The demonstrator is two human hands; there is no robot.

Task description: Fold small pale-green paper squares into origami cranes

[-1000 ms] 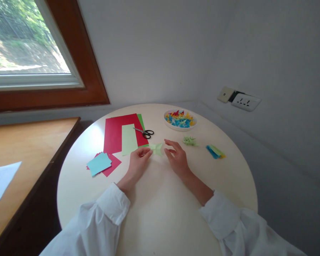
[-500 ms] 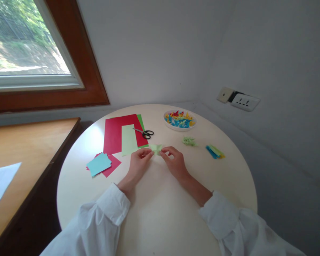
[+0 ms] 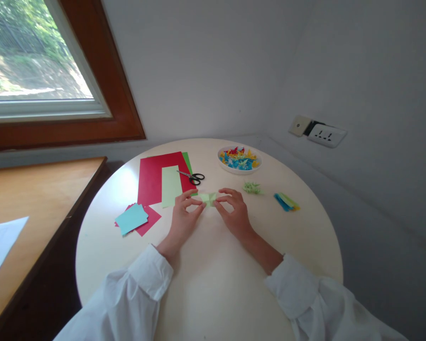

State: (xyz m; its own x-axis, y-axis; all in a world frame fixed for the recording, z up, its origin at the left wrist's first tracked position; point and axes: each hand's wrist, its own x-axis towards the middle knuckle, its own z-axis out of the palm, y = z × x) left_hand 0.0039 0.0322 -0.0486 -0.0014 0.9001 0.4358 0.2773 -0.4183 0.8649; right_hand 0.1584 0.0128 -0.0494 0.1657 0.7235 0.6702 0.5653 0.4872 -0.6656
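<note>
A small creased piece of pale green paper (image 3: pixel 208 199) spans the gap between my two hands over the middle of the table. My left hand (image 3: pixel 186 211) pinches its left side between thumb and fingers. On the right side, my right hand (image 3: pixel 233 211) grips it the same way. Just beyond my left hand lie a pale green paper strip (image 3: pixel 171 182) and a red sheet (image 3: pixel 151 176), with black-handled scissors (image 3: pixel 195 178) resting across them. Past my right hand sits a little heap of pale green folded paper pieces (image 3: pixel 252 188).
A white dish (image 3: pixel 239 170) of colourful folded paper pieces stands at the back. Light blue paper (image 3: pixel 131 219) and red squares (image 3: pixel 151 222) lie left; folded strips (image 3: pixel 286 202) lie right. The round table (image 3: pixel 213 284) adjoins a wall, with a wooden desk (image 3: pixel 46 189) leftward.
The fingers of both hands have lifted and spread a little away from their thumbs. The pale green paper shows more of its surface, still held between the hands.
</note>
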